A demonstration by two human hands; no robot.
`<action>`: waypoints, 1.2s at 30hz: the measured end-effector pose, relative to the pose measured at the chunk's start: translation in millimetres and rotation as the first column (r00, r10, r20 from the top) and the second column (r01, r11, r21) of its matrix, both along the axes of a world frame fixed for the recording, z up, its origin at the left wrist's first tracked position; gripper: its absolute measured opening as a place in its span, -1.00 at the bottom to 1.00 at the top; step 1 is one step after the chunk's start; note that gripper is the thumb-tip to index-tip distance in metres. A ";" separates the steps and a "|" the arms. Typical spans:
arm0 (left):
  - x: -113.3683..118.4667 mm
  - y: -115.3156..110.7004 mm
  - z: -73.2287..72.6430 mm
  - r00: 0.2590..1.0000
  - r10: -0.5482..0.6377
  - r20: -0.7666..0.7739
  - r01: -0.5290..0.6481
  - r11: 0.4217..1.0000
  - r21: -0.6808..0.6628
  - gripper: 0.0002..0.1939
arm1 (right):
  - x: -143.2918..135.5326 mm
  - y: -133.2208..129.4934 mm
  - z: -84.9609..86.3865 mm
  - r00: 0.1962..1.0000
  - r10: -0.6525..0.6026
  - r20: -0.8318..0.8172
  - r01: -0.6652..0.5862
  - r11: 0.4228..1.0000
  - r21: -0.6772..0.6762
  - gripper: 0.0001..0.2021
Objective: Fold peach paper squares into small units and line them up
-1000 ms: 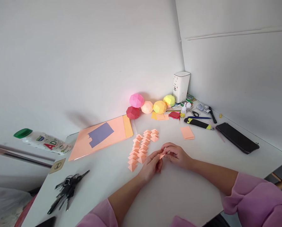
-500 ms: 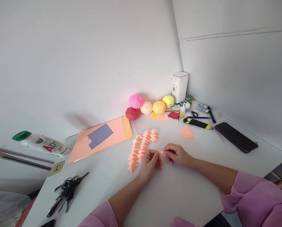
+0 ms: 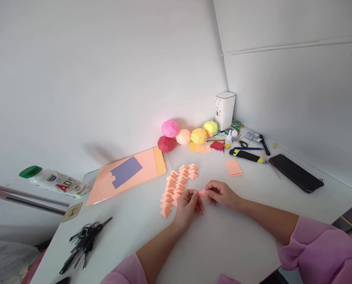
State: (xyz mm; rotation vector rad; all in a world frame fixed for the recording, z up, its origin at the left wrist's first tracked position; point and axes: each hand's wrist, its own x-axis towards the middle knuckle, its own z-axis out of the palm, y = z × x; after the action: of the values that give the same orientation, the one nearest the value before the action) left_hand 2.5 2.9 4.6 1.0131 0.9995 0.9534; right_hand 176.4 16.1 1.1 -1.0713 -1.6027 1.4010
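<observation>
Between my two hands is a small peach paper piece (image 3: 203, 193). My left hand (image 3: 190, 205) pinches its left end between thumb and fingers. The right end is pinched by my right hand (image 3: 220, 194). Just left of my left hand, several folded peach paper pieces (image 3: 165, 205) lie in overlapping rows on the white table (image 3: 223, 240). Two flat peach sheets (image 3: 233, 167) lie beyond my right hand. Fingers partly cover the held piece, so its exact shape is unclear.
Faceted paper balls (image 3: 198, 136) sit by the wall near a white box-like device (image 3: 225, 111). A cutter (image 3: 248, 156), glue bottle (image 3: 228, 140) and black phone (image 3: 295, 172) are at right. Keys (image 3: 85, 240), large peach sheets (image 3: 100, 185) and a white bottle (image 3: 59, 182) are at left.
The view has shifted slightly. My fingers have moved a little apart, and more of the peach piece shows between them.
</observation>
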 end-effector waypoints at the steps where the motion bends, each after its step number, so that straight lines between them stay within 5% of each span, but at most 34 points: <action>1: 0.0 0.1 -0.1 1.000 -0.001 -0.002 0.001 1.000 0.000 -0.67 | 0.0 -0.1 0.1 1.000 -0.002 -0.001 0.002 1.000 -0.002 -0.85; 8: 0.2 -0.6 -4.2 0.998 0.055 -0.037 -0.054 0.998 0.042 -0.69 | -0.7 0.1 1.2 1.000 -0.029 -0.006 0.029 1.000 0.004 -0.81; 12: 0.6 -7.1 -6.0 0.972 -0.048 -0.229 0.093 0.978 0.189 -0.71 | -0.5 2.3 0.9 0.994 -0.102 0.035 0.099 0.992 0.080 -0.80; 14: 0.7 -10.8 -5.8 0.924 -0.080 -0.374 0.237 0.887 0.396 -0.76 | 0.6 4.2 0.8 0.982 -0.165 0.097 0.148 0.977 0.155 -0.81; 17: 1.8 -14.4 -4.2 0.817 -0.107 -0.567 0.499 0.624 0.602 -0.76 | 1.8 8.2 0.4 0.954 -0.238 0.183 0.194 0.953 0.233 -0.83; 19: 2.5 -15.7 -2.7 0.728 -0.094 -0.679 0.634 0.468 0.615 -0.74 | 0.5 12.8 -0.8 0.944 -0.246 0.220 0.197 0.955 0.220 -0.82; 22: 1.6 -17.5 0.4 0.594 -0.024 -0.804 0.754 0.364 0.547 -0.66 | -6.3 25.5 -4.2 0.943 -0.230 0.241 0.187 0.964 0.187 -0.82; 28: -5.3 -20.7 8.8 0.385 -0.055 -0.921 0.891 0.282 0.355 -0.22 | -25.4 59.9 -8.3 0.929 -0.224 0.296 0.187 0.971 0.148 -0.80; 36: -5.8 -19.8 14.7 0.385 -0.146 -0.911 0.894 0.305 0.329 -0.20 | -27.1 68.4 -8.9 0.932 -0.196 0.306 0.161 0.977 0.137 -0.79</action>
State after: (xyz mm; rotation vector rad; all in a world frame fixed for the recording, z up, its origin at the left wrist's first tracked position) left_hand -3.4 -16.9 19.2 2.6066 0.5966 0.1820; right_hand 149.3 84.5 -7.8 -1.3933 -1.7335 1.0454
